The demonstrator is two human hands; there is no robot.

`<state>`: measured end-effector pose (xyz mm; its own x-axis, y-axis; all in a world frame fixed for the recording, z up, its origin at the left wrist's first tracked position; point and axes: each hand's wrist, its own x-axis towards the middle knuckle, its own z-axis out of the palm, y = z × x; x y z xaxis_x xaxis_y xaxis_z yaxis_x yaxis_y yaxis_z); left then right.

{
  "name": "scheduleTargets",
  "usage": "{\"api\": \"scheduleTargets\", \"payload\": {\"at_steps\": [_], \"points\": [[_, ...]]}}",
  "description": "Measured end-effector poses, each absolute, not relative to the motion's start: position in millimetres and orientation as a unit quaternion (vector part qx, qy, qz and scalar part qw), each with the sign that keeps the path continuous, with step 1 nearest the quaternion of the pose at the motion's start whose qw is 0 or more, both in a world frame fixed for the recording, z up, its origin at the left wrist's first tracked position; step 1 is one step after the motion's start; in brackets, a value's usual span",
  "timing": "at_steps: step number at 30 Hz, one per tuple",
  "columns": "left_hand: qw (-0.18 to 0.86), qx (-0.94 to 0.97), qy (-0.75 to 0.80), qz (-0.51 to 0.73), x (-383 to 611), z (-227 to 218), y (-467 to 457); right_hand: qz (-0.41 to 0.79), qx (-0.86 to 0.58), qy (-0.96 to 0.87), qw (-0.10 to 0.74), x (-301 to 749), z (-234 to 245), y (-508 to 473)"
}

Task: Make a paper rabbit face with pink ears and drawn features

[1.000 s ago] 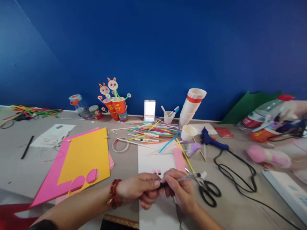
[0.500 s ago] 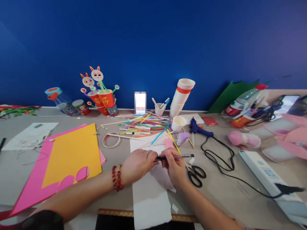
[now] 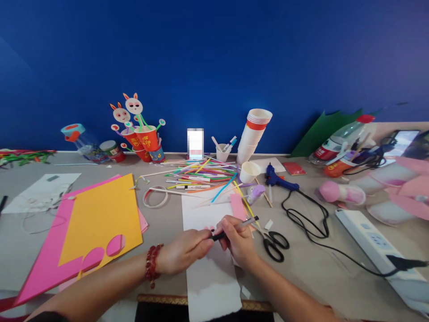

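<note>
Now both my hands have dropped a little nearer to me, and the pen (image 3: 247,222) has gone from almost level to clearly slanted, its right end up and its dark left end down. My right hand (image 3: 236,241) is closed around the middle of the barrel, fingers wrapped narrow, with the light end sticking out past them to the right. My left hand (image 3: 184,251) has its thumb and forefinger pinched at the dark end; whether there is a separate cap between those fingertips, I cannot tell.

Lowering my hands has also uncovered the small pink pieces (image 3: 208,229), which were hidden behind my fingers half a second ago. They lie on the white sheet (image 3: 211,286), just beyond the meeting point of my hands. As I judge it, the pen is being handled at its end rather than used for drawing: it is held over the sheet, both hands are taken up with it, and no mark is visibly being made.

The rest has barely moved. To the right of my right hand lie the scissors (image 3: 275,246), their black handles toward me, and on the far part of the sheet there is a pink strip (image 3: 237,206). Farther off, beyond the sheet, is a heap of coloured sticks (image 3: 208,174).
</note>
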<state>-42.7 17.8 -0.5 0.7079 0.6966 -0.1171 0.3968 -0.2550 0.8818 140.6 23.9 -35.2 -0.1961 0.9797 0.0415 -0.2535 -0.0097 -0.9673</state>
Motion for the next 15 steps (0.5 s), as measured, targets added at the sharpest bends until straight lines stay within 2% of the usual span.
{"api": "scheduleTargets", "payload": {"at_steps": [5, 10, 11, 13, 15], "points": [[0.750, 0.575, 0.280, 0.171, -40, -7, 6, 0.602, -0.356, -0.509, 0.501, 140, -37, 11], [0.883, 0.391, 0.208, 0.159, -40, -8, -8, 0.610, -0.352, -0.498, 0.507, 141, -23, 8], [0.898, 0.363, 0.200, 0.150, -43, -10, -13, 0.602, -0.355, -0.487, 0.523, 147, -14, 12], [0.912, 0.334, 0.202, 0.124, -54, -15, -25, 0.520, -0.383, -0.419, 0.638, 166, 6, 22], [0.883, 0.375, 0.258, 0.117, -68, -19, -33, 0.435, -0.375, -0.386, 0.722, 187, 23, 30]]}}
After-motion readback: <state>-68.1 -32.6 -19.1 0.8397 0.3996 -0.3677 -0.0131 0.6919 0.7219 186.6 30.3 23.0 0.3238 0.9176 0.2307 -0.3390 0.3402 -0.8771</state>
